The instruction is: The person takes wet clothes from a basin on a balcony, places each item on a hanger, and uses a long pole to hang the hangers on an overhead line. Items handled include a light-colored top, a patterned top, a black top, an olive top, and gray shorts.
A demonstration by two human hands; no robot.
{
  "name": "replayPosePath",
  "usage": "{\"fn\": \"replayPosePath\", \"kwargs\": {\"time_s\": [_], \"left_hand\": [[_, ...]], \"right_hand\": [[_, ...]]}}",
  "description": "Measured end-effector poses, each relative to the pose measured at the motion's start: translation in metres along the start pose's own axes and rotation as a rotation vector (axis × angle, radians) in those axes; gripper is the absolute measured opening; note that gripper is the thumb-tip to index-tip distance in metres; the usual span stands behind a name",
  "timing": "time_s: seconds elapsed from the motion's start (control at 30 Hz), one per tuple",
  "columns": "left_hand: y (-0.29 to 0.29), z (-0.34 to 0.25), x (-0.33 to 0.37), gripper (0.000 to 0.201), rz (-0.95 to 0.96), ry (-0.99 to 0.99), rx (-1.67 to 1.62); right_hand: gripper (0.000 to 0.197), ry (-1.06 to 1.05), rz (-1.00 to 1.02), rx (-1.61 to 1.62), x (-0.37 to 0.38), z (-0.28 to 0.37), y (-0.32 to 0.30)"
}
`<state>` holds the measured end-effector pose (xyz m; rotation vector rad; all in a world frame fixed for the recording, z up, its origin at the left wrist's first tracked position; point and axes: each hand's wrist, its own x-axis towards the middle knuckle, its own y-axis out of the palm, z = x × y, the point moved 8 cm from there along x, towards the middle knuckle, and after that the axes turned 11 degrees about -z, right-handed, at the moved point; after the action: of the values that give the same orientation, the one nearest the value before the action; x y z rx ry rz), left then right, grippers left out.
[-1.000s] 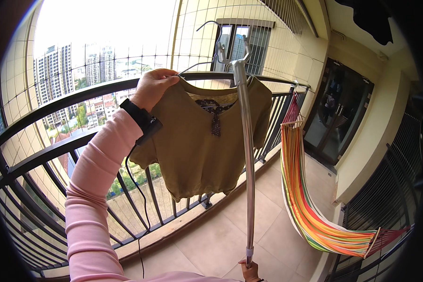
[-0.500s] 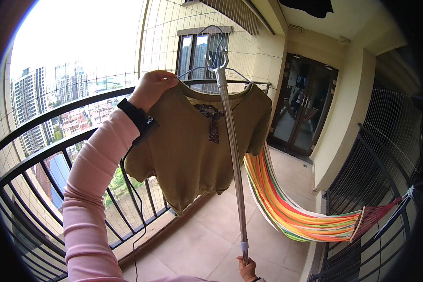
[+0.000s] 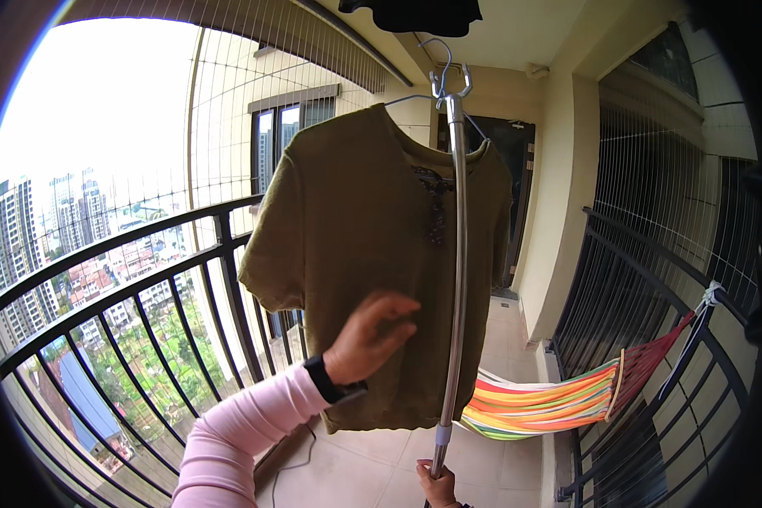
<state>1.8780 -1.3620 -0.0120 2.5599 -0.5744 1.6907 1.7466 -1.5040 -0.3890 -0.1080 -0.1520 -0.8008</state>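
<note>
An olive-green short-sleeved T-shirt hangs on a blue hanger, whose hook rises above the forked head of a metal clothes pole. At the pole's lower end, my right hand is closed around the shaft. My left hand is in front of the shirt's lower middle, left of the pole. Its fingers are curved, apart from the thumb and slightly blurred, with nothing between them. A dark patterned strip hangs inside the neckline. The pole covers part of the shirt's right side.
Black railing runs along the left, with wire netting above it. A striped hammock hangs low at the right, tied to another railing. Overhead is a black garment. A thin cable lies on the tiled floor.
My left hand has let go of the shirt's shoulder and moved down and right. Shirt, hanger and pole head now stand higher and further right in view, nearer the black garment.
</note>
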Motion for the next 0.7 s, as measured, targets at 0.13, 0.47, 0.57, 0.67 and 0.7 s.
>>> {"fn": "replayPosePath", "kwargs": {"time_s": [0.13, 0.47, 0.57, 0.67, 0.7], "left_hand": [[0.093, 0.082, -0.097, 0.032, 0.189, -0.592, -0.316], [0.242, 0.192, -0.216, 0.060, 0.624, -0.819, -0.740], [0.258, 0.226, -0.210, 0.041, 0.531, -0.882, -0.804], [0.262, 0.264, -0.194, 0.034, 0.517, -0.987, -0.882], [0.259, 0.282, -0.190, 0.029, 0.477, -1.063, -0.812]], "right_hand": [[0.015, -0.026, -0.083, 0.289, 0.021, 0.029, -0.007], [0.025, -0.207, 0.050, 0.494, 0.198, 0.098, -0.017], [0.016, -0.259, 0.122, 0.599, 0.264, 0.132, -0.003], [0.015, -0.352, 0.143, 0.556, 0.331, 0.165, 0.011], [0.015, -0.377, 0.153, 0.552, 0.353, 0.176, 0.016]]}}
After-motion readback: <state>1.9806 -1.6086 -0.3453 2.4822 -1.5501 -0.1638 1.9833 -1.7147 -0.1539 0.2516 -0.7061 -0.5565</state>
